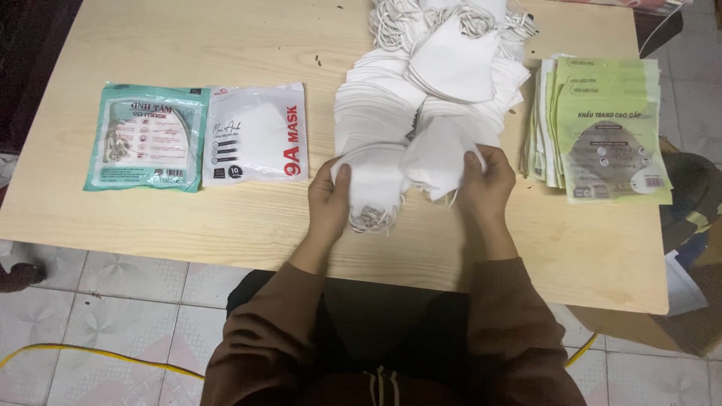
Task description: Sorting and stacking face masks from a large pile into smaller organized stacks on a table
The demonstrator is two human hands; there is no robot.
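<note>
White masks [391, 177] sit pinched between left hand [331, 199] and right hand [485, 184].

You see even, moderately bright overhead light on the pale wood counter [226, 218], with only soft shadows. The white masks [421, 113] nearly wash out, losing detail. Focus is slightly soft throughout, and the lower edge falls dimmer.

A small bundle of white folded fabric face masks [376, 180] lies near the front edge of the pale wooden table [226, 218], its elastic ear loops spilling out below. One more white folded mask [440, 154] stands tilted just beside it, touching the large heap of white masks [436, 83] behind.
</note>
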